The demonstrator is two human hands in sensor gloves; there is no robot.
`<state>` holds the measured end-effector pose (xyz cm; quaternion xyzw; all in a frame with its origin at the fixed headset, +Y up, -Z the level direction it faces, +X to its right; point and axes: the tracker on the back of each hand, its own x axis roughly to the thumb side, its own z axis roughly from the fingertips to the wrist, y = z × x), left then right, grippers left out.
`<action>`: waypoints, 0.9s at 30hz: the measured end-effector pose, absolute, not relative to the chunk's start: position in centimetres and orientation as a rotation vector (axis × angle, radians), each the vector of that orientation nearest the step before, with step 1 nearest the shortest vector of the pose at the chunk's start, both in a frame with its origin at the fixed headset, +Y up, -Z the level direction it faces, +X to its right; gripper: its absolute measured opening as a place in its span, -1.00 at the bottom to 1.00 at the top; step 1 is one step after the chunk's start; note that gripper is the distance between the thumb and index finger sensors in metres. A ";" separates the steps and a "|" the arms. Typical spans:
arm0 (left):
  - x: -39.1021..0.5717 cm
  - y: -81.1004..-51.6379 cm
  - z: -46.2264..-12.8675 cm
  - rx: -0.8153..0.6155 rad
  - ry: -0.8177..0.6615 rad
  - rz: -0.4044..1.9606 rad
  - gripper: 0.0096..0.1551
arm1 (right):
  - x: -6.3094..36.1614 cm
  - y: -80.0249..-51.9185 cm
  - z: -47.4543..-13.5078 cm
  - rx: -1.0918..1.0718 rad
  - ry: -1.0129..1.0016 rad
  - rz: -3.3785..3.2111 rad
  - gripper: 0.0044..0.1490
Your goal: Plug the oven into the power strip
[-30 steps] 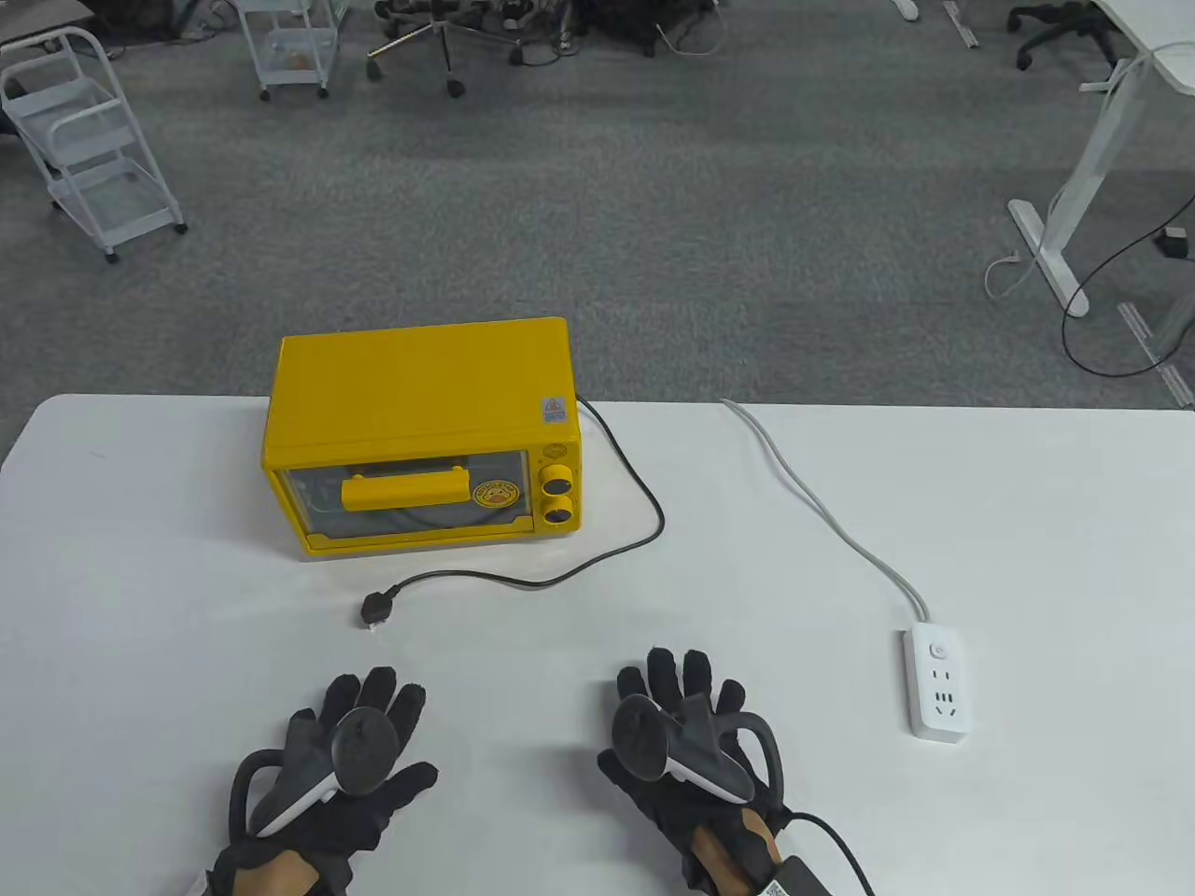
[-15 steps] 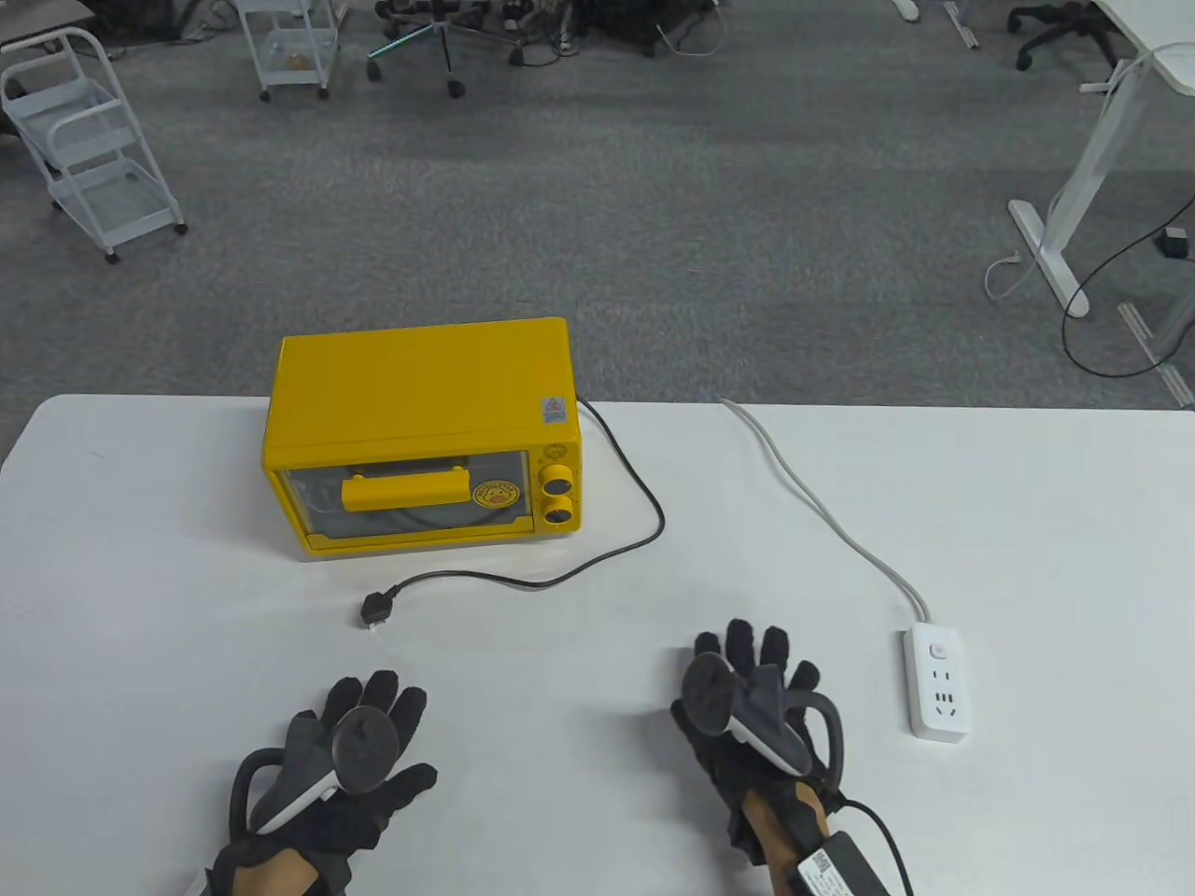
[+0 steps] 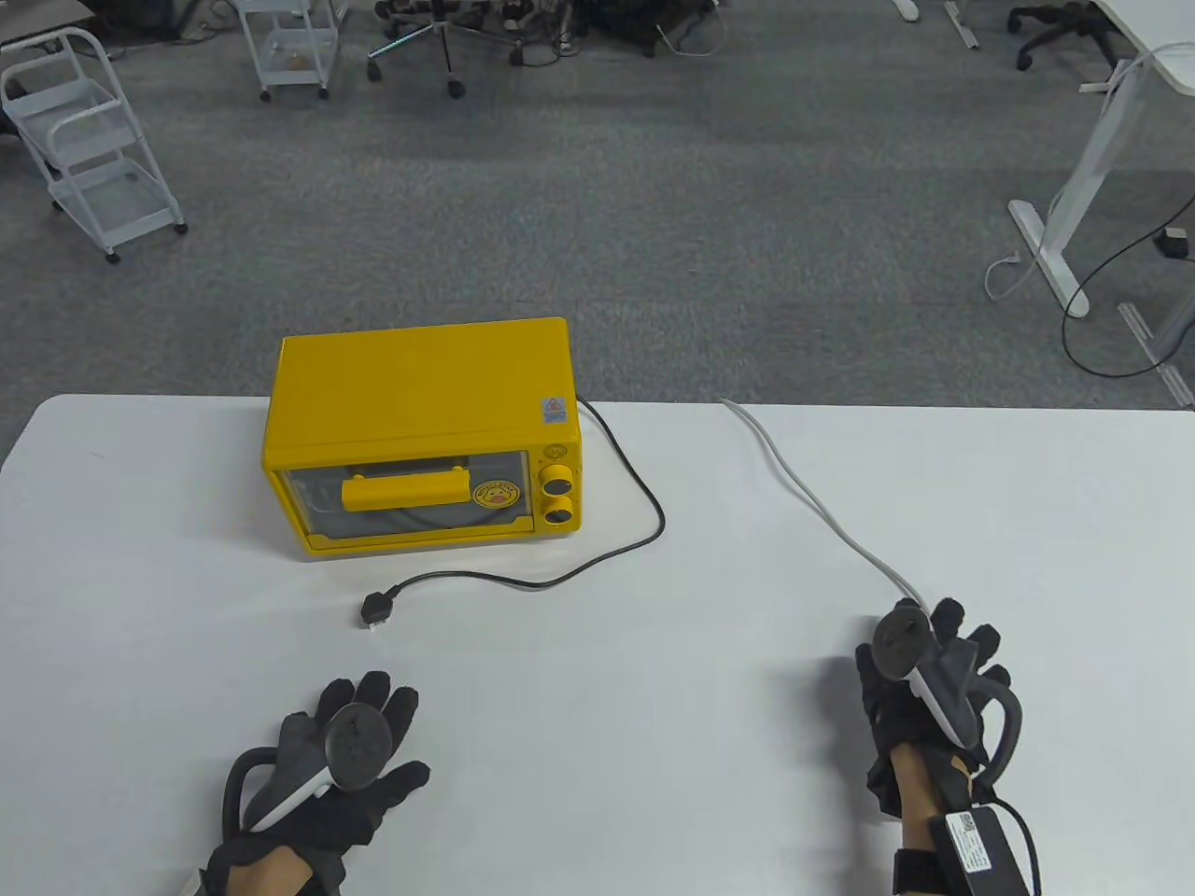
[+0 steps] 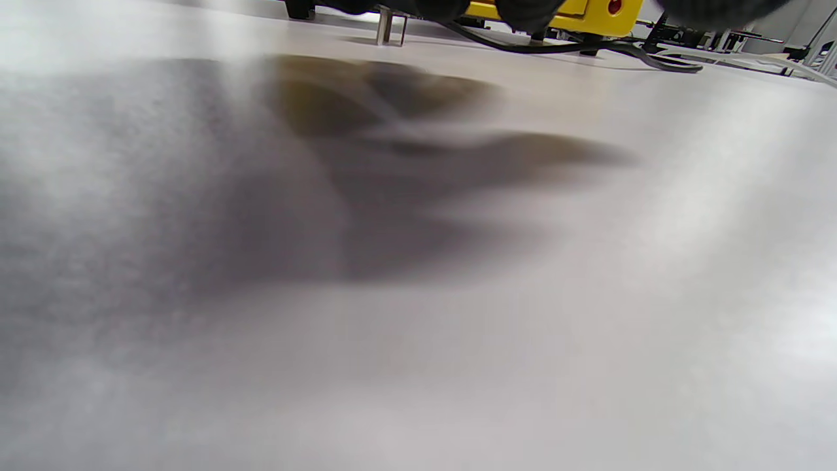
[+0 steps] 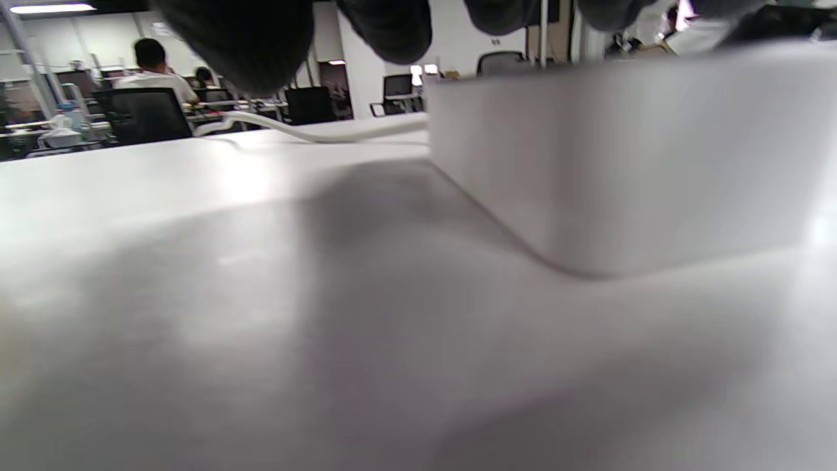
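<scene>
The yellow oven (image 3: pixel 420 401) stands at the table's back left. Its black cord (image 3: pixel 597 558) loops right and forward to the black plug (image 3: pixel 376 609), which lies loose in front of the oven. My left hand (image 3: pixel 364 719) rests flat and empty on the table just in front of the plug. My right hand (image 3: pixel 934 653) is over the white power strip and hides it in the table view. In the right wrist view the power strip (image 5: pixel 621 157) fills the right side, with my fingertips (image 5: pixel 386 19) just above it. Contact is not clear.
The strip's white cable (image 3: pixel 822 513) runs from my right hand to the table's far edge. The white table (image 3: pixel 653 747) lies between my hands. In the left wrist view the plug's prongs (image 4: pixel 390 26) and the cord (image 4: pixel 556 47) are ahead. Carts and desks stand on the floor beyond.
My right hand has moved right from the table's middle front to over the power strip, now covering it. The left hand has barely moved. Plug and oven are unmoved.
</scene>
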<state>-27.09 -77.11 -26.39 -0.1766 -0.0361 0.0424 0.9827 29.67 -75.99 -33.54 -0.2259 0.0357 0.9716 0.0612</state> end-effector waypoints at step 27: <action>-26.6 -77.1 -26.4 -0.387 -0.095 0.057 -0.03 | 21.6 -74.5 -32.6 -0.162 0.236 3.032 -0.28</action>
